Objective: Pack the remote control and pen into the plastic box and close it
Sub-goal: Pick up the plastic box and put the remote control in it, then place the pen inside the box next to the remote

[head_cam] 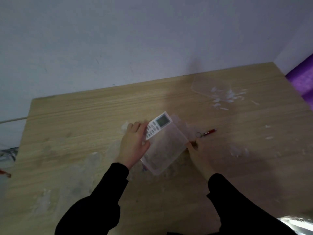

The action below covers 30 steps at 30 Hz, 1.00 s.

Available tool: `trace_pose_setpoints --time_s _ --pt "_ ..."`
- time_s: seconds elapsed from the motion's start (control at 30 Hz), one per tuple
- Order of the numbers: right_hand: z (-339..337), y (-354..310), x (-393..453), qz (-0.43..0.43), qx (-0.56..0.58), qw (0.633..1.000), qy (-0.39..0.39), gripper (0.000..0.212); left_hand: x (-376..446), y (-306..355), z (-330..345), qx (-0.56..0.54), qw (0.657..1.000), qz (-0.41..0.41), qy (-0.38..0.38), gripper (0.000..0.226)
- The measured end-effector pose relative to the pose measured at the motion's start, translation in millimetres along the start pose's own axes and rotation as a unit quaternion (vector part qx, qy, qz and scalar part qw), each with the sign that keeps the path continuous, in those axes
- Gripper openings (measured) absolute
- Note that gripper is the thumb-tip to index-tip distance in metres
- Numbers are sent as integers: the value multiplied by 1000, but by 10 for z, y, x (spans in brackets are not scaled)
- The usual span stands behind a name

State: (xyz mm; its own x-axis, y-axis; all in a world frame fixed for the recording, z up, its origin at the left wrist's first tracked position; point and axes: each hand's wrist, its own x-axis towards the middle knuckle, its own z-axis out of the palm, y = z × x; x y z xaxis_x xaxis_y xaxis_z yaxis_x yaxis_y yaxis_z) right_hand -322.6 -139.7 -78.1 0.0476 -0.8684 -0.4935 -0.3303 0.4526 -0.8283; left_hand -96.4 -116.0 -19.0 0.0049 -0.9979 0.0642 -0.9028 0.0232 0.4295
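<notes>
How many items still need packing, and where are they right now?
2. The remote control is held in the left hand over the plastic box; the red pen lies on the table right of the box.

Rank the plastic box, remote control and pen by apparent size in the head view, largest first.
1. plastic box
2. remote control
3. pen
All lie at similar distance, so the ranking seems reliable.
</notes>
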Motion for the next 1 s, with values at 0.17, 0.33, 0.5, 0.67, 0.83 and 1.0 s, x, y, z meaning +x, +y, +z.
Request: trace_pose_setpoints --time_s 0.17,0.33,0.5,0.67,0.83,1.0 --pt "32 70 -4 -34 -12 998 54 10 -92 154 -14 7 1000 10 -17 60" --pt "88 107 14 -2 -7 997 76 17 -135 162 92 5 998 -13 -54 57" --pt "83 116 21 5 -16 997 69 6 -4 82 206 29 994 -30 -101 53" --pt "54 132 67 -3 -36 997 63 13 121 62 266 71 991 -7 -115 51" --pt "-138 77 100 -28 -106 993 53 21 153 -15 365 91 993 19 -68 38" --pt "-546 -63 408 -76 -206 965 145 23 99 -70 504 99 995 25 -16 32"
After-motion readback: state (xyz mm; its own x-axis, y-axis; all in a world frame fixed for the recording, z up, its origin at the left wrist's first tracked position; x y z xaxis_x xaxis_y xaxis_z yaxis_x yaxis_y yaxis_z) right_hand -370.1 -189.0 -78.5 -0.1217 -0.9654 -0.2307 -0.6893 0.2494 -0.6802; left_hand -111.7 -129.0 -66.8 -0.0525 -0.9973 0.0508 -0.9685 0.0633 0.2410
